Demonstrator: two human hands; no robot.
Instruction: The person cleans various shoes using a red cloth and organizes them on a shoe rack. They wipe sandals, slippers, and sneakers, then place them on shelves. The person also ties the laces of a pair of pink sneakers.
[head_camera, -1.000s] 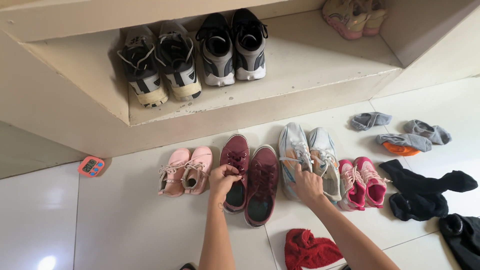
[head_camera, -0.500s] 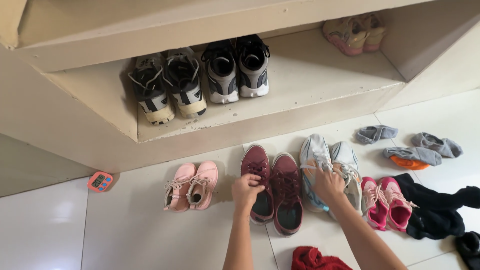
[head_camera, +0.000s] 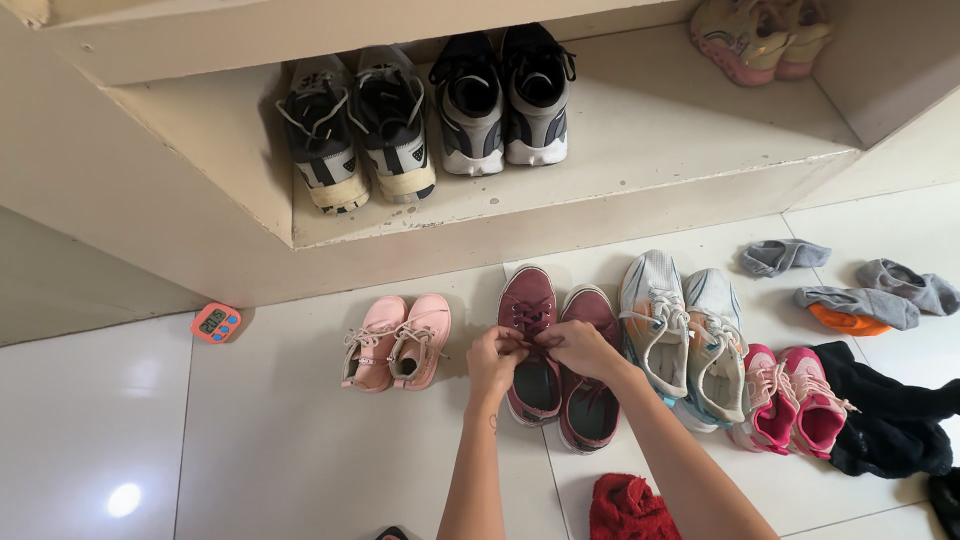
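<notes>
With the orange timer (head_camera: 216, 322) lying far left on the white tile floor (head_camera: 250, 440), passing the small pink lace-up boots (head_camera: 397, 341), then meeting left hand (head_camera: 494, 358) and right hand (head_camera: 575, 347), both pinching laces over the left maroon sneaker (head_camera: 530, 345), toe pointing toward the shelf (head_camera: 640, 150); flanking right, pale running shoes (head_camera: 685, 335), pink trainers (head_camera: 790, 398), socks (head_camera: 860, 300).

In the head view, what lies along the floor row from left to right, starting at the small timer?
Orange timer → pink shoes → maroon sneakers, with the left hand and right hand meeting over them → white and blue running shoes → bright pink sneakers → black socks.
</notes>
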